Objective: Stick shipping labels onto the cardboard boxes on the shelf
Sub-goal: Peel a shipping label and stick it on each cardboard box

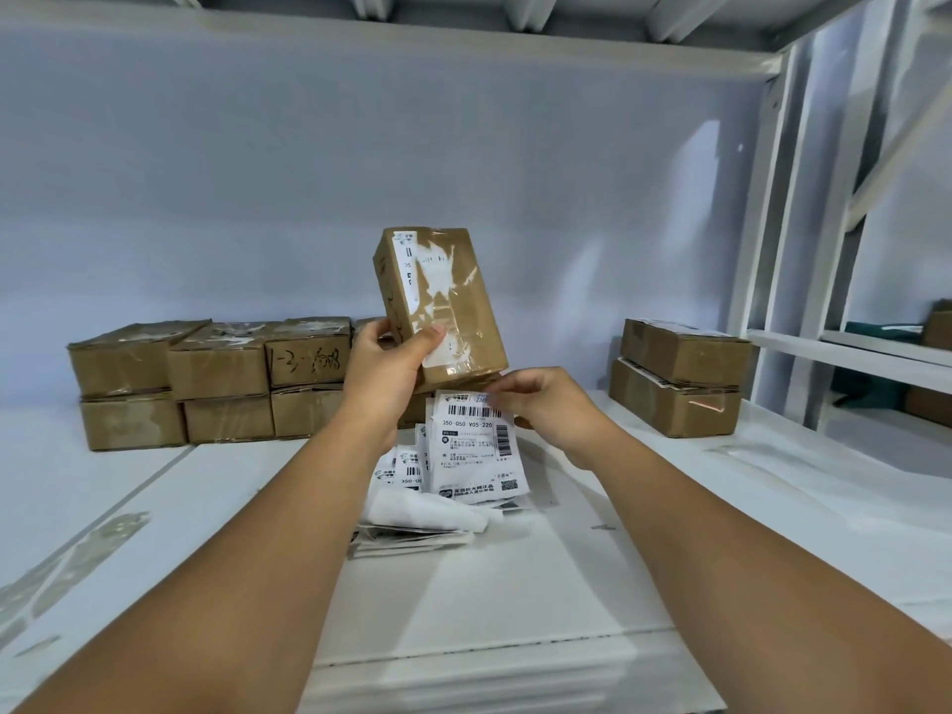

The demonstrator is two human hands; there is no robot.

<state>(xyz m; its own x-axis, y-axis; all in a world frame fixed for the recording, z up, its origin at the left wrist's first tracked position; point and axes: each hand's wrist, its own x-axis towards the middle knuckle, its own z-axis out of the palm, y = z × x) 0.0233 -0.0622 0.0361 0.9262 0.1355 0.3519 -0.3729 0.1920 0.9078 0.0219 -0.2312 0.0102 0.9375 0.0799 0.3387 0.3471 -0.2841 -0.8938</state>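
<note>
While the left hand (391, 363) gripped a box (448, 301) by its lower end, thumb pressed across the front face and fingers curled round the back, the box stood raised above the shelf (566, 584), upright but tilted a little to the left. Its front carried torn white scraps of paper and clear tape. The right hand (546, 404) sat just below the box and pinched the top edge of a label (476, 445) between thumb and fingertips, the other fingers loosely curled. The label hung printed side towards the camera, with barcodes and black text showing, and its lower edge reached the pile (412, 512) of more labels and white backing sheets lying loose on the shelf between the forearms.

To the left, against the wall, a left stack (206, 383) of closed boxes stood two layers high and three across, touching one another; one upper box bore black handwriting on its front. Part of another box showed behind the left hand. Well apart to the right, a right stack (680, 378) of two closed boxes had white labels on their tops. All boxes were taped up, so I could not tell their contents.
</note>
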